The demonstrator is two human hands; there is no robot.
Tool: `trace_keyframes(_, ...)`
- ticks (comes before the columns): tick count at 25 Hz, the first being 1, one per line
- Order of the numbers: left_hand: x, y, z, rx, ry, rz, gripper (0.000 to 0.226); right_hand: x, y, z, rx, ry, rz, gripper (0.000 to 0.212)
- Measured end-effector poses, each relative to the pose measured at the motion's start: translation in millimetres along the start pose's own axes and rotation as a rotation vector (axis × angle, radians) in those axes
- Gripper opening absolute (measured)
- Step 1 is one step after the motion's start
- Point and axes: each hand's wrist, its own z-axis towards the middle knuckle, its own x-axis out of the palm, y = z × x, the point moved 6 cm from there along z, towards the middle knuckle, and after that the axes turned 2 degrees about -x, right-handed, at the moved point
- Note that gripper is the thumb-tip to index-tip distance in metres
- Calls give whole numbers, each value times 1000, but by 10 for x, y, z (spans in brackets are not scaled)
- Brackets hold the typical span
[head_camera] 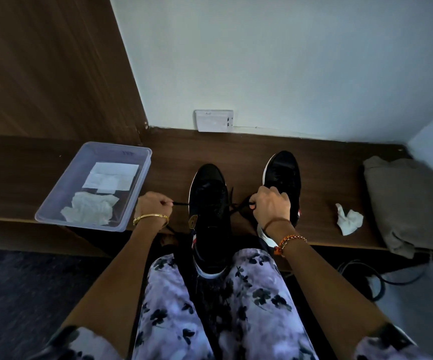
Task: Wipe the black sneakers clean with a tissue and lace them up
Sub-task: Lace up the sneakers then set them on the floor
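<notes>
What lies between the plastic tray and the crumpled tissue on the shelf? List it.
In the head view, between the plastic tray and the crumpled tissue: both black sneakers and both hands pulling laces.

Floral lilac clothing (163,302), gold bangle (150,217), orange beaded bracelet (289,241).

Both hands pull black lace ends apart over the near sneaker (210,211): left hand (153,205) pinching one, right hand (271,206) gripping the other.
</notes>
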Motion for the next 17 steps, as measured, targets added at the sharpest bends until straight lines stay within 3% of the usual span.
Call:
trace_keyframes(3, 164, 2, -45, 38, 177, 35, 24, 48, 88, 20, -25, 56, 128, 28)
trace_keyframes(6, 320, -262, -115, 213, 266, -69, 39, 93, 327, 30, -142, 89, 341, 32)
trace_keyframes(8, 431, -405, -159, 303, 298, -27, 37, 134, 439, 50, -179, 113, 378, 32)
trace_keyframes(13, 453, -375, -113, 319, 268, 27, 26, 182, 556, 81, -249, 91, 231, 27)
trace_keyframes(17, 289, -449, -25, 455, 156, 125, 16, 19, 648, 194, -420, 36, 40, 26)
